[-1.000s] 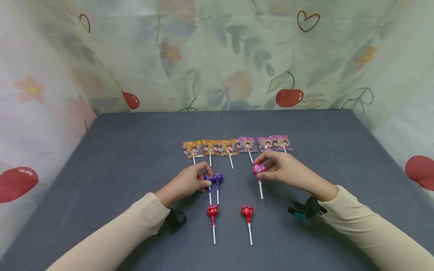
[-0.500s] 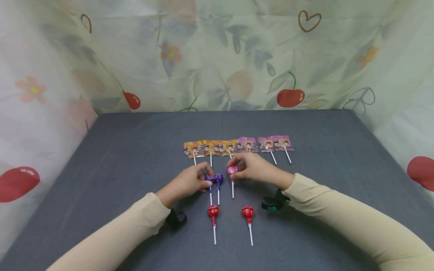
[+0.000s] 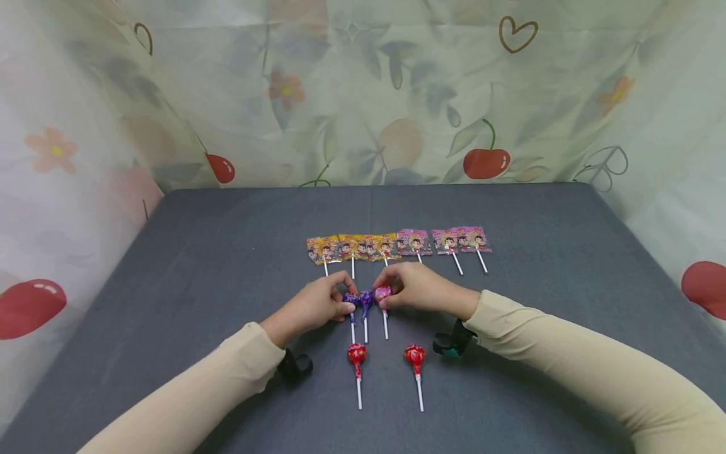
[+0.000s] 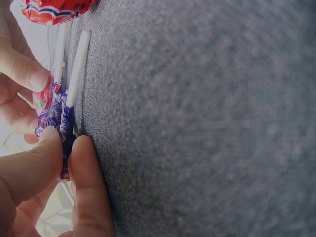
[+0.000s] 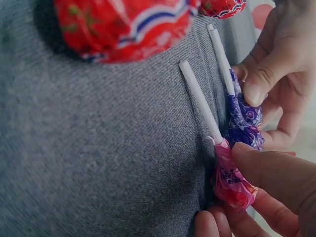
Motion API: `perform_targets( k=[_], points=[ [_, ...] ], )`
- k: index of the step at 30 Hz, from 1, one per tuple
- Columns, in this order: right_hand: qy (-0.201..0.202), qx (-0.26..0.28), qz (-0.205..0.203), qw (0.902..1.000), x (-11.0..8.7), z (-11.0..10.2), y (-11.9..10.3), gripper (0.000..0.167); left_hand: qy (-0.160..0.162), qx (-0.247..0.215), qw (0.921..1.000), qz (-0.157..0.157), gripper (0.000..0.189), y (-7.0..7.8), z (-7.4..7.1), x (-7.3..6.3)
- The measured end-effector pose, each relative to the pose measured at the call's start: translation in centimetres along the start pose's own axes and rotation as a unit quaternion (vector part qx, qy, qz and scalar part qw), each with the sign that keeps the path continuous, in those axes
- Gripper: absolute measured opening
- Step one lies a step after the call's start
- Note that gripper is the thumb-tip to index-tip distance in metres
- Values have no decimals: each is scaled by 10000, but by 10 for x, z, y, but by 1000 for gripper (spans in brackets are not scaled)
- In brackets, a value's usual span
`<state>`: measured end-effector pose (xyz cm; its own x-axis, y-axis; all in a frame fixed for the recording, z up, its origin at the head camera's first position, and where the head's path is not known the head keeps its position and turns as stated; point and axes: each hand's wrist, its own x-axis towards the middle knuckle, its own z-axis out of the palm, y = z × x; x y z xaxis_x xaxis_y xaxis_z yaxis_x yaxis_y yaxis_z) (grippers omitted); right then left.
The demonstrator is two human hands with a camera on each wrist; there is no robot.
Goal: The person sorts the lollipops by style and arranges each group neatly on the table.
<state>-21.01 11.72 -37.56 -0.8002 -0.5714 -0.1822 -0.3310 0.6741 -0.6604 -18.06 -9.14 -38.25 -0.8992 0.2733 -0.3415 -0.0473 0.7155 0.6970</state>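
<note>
Two purple-wrapped lollipops stand side by side near the middle of the table, sticks toward the person. My left hand (image 3: 311, 304) pinches the left purple lollipop (image 3: 350, 299) by its head between thumb and fingers. Just right of it is the other purple lollipop (image 3: 366, 298). A pink lollipop (image 3: 382, 292) is pinched by its head in my right hand (image 3: 425, 289), close beside the purple pair. In the right wrist view, the pink lollipop (image 5: 232, 177) has its white stick pointing away from the thumb, and the purple wrapper (image 5: 242, 121) lies right behind it.
Nearer the person lie two red lollipops, a left one (image 3: 357, 354) and a right one (image 3: 415, 355). Behind the hands runs a row of flat-packed lollipops, yellow packets (image 3: 354, 246) left and pink packets (image 3: 445, 241) right. A patterned curtain (image 3: 363, 94) surrounds the dark grey table (image 3: 227, 233).
My right hand has carried the pink lollipop leftward, up beside the purple pair, uncovering sticks of the pink packets. The left hand has stayed on its purple lollipop.
</note>
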Motion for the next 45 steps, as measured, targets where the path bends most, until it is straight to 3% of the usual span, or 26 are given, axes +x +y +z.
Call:
perform_targets(
  k=[30,39,45],
  points=[
    [-148,-26,128,9998,1,0,-3,33,-14,-7,10000,-6,16,0,-1,-1],
    [122,278,-21,9995,-11,-8,-2,41,-2,28,10000,26,16,-2,0,0],
    [376,720,40,9967,-31,-21,-6,49,-32,20,10000,-38,16,0,-1,0]
  ],
)
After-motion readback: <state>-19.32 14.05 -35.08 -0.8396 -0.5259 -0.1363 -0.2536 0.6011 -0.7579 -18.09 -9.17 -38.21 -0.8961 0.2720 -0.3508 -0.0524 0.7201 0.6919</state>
